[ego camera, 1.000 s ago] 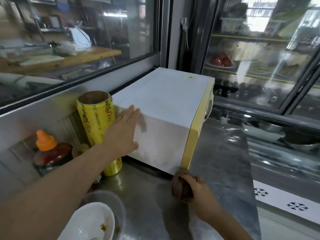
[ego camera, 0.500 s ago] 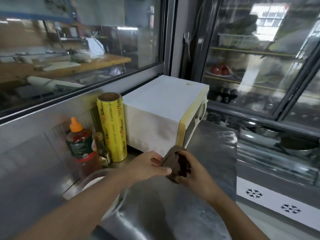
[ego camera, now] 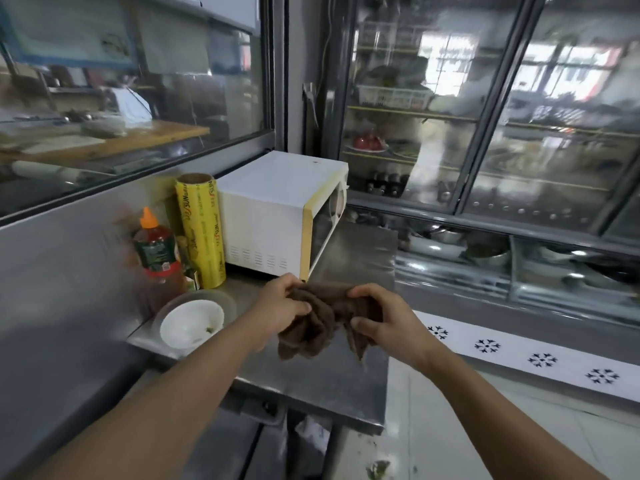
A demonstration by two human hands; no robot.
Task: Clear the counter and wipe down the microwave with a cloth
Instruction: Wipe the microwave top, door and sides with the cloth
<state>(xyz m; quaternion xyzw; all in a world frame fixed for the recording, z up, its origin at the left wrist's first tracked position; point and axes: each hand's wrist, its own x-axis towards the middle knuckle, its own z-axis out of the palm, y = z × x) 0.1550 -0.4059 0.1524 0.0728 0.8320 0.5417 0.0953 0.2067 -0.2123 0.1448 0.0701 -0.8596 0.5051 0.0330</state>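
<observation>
Left of your hands (ego camera: 329, 317) you see a white bowl (ego camera: 192, 323) with food scraps. Beyond it stand a red sauce bottle (ego camera: 157, 252) with an orange cap and an upright yellow roll of cling film (ego camera: 201, 233), close together. Ahead and right, a glass-fronted cabinet (ego camera: 485, 133) holds dishes.

One microwave (ego camera: 273, 216) stood on the tabletop (ego camera: 349, 258); left of it were one yellow wrap roll (ego camera: 201, 233), one sauce bottle (ego camera: 157, 251) and one white bowl (ego camera: 192, 323); before it, one brown cloth (ego camera: 322, 320) in two hands
</observation>
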